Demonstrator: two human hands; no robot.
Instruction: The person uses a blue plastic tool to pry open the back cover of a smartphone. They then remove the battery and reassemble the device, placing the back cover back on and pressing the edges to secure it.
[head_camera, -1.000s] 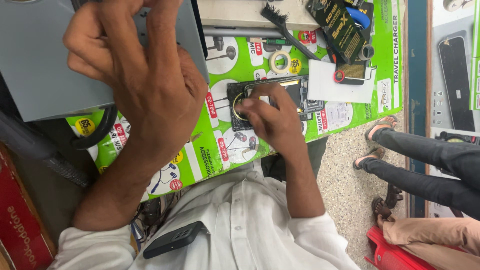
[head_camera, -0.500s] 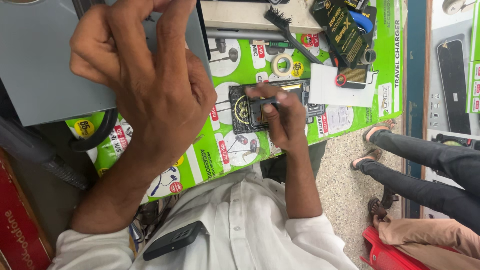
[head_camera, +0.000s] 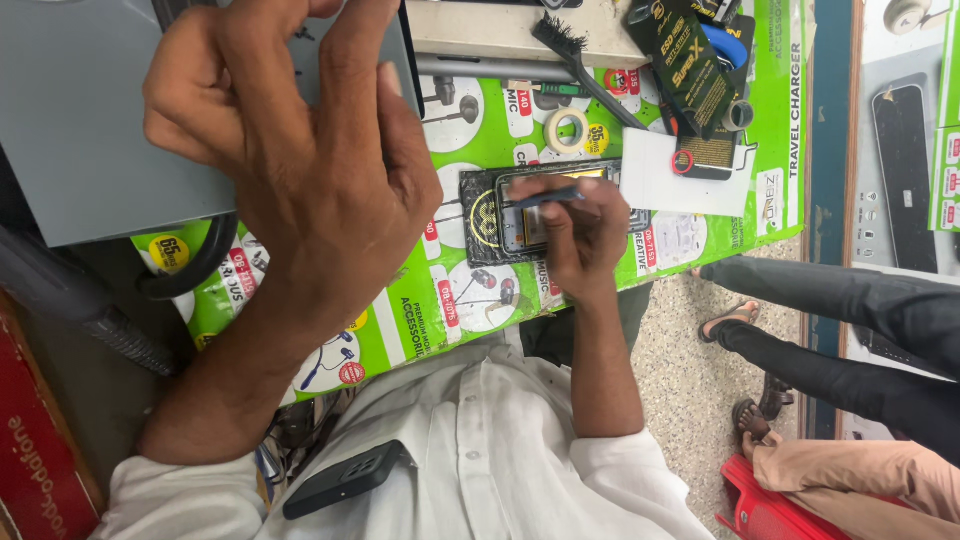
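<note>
My left hand (head_camera: 300, 170) is raised close to the camera with its back toward me and its fingers loosely curled and apart; nothing shows in it. It hangs in front of a grey box (head_camera: 80, 120). Farther off, my right hand (head_camera: 585, 235) pinches a thin dark tool (head_camera: 550, 197) and holds it across an opened phone (head_camera: 520, 220). The phone lies on a black mat (head_camera: 480, 215) on the green printed counter sheet (head_camera: 440, 310).
A black brush (head_camera: 580, 60), a tape roll (head_camera: 572, 130), a white card (head_camera: 690, 180) and a black-and-gold packet (head_camera: 685, 60) lie beyond the phone. A black cable (head_camera: 200, 265) curls at left. A dark phone (head_camera: 345, 480) sits in my shirt pocket. Another person's sandalled legs (head_camera: 820, 300) stand at right.
My right hand has slid from the phone's left side to its right, and the tool now lies across the phone. My left hand stays raised, barely shifted.
</note>
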